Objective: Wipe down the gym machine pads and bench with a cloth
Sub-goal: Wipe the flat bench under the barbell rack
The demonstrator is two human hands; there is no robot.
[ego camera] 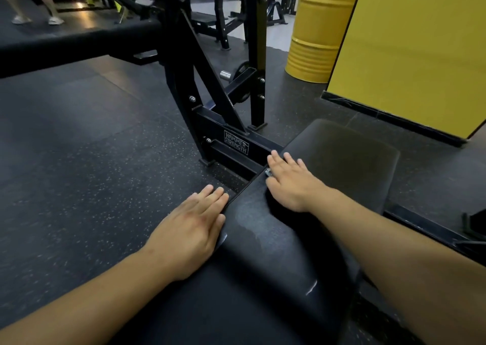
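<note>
Floor: speckled black rubber matting (92, 160) spreads around the gym machine, running out to 9 and 12 o'clock.
Desk: nearest me, the black padded desk (263, 260) runs from 6 o'clock toward the centre, with a damp sheen on its top.
Left grip: my left hand (192, 229) lies flat on the desk's left edge at about 7 o'clock, fingers straight and together, holding nothing.
Right grip: my right hand (292, 181) presses down at centre, fingers spread, on the far end of the desk.
Cloth: only a small patterned scrap (268, 172) shows under my right palm at its left side; the rest is hidden.
Far pad: a second black pad (347, 155) sits just beyond, at 2 o'clock.
Frame: black steel frame (236, 142) labelled Hammer Strength at 12 o'clock.
Background: yellow drum (320, 28) and yellow wall (420, 55) at 1 to 2 o'clock.
</note>
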